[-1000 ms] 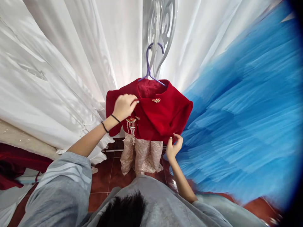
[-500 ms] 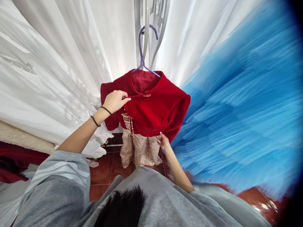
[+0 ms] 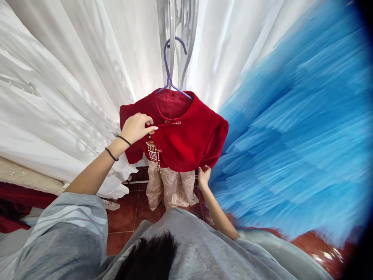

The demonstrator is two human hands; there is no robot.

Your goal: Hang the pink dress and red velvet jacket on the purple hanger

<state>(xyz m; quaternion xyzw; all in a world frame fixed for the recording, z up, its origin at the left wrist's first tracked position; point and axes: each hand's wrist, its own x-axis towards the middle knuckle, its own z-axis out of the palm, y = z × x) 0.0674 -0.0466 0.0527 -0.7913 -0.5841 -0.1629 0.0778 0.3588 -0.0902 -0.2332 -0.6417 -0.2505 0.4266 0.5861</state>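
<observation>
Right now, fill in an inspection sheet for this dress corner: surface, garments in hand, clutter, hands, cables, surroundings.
Surface: red-brown tiled floor; no table seen.
Job's things: red velvet jacket on a purple hanger, over a pale gold brocade skirt; a beaded tassel hangs at the jacket front, and a small clasp sits at the collar.
Clutter: dark red cloth low at the left edge.
Hands: left hand pinches the jacket's front edge near the collar; right hand grips the jacket's lower hem.
Cables: nothing seen.
Surroundings: white drapes left and behind, blue tulle gown right, white ornate stand bearing the hanger.
</observation>
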